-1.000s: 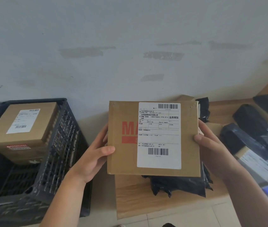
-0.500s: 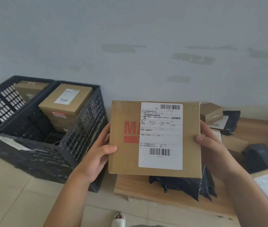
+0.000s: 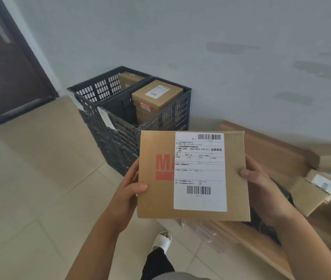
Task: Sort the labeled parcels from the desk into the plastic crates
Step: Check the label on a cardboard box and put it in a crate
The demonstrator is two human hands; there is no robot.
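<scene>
Head view: a flat cardboard parcel [image 3: 160, 199] is held up in front of the person by both hands, its face turned to the camera. A white shipping label [image 3: 200, 171] with 2 barcodes covers the right part of that face, and red printed letters show to the left of the label. The left hand [image 3: 129, 194] grips the parcel's left edge, thumb lying across the front and the fingers [image 3: 133, 168] curled behind. The right hand [image 3: 261, 190] grips the right edge in the same manner, thumb on the front, the rest of the hand behind the cardboard.

Beyond the parcel, against the wall, 2 black plastic crates stand side by side on the tiled floor [image 3: 29, 178]. The nearer crate [image 3: 124, 136] holds a brown box with a white label [image 3: 157, 96] on top of others; the farther crate [image 3: 94, 91] holds another brown box [image 3: 129, 79] at its back.

To the right lies the low wooden counter [image 3: 265, 148], carrying more cardboard parcels [image 3: 310, 190] and dark plastic mailers [image 3: 261, 221], partly hidden behind the held parcel and the right arm. A dark door [image 3: 5, 67] fills the upper left. Below, a foot in a white slipper [image 3: 161, 241] stands on the tiles.
</scene>
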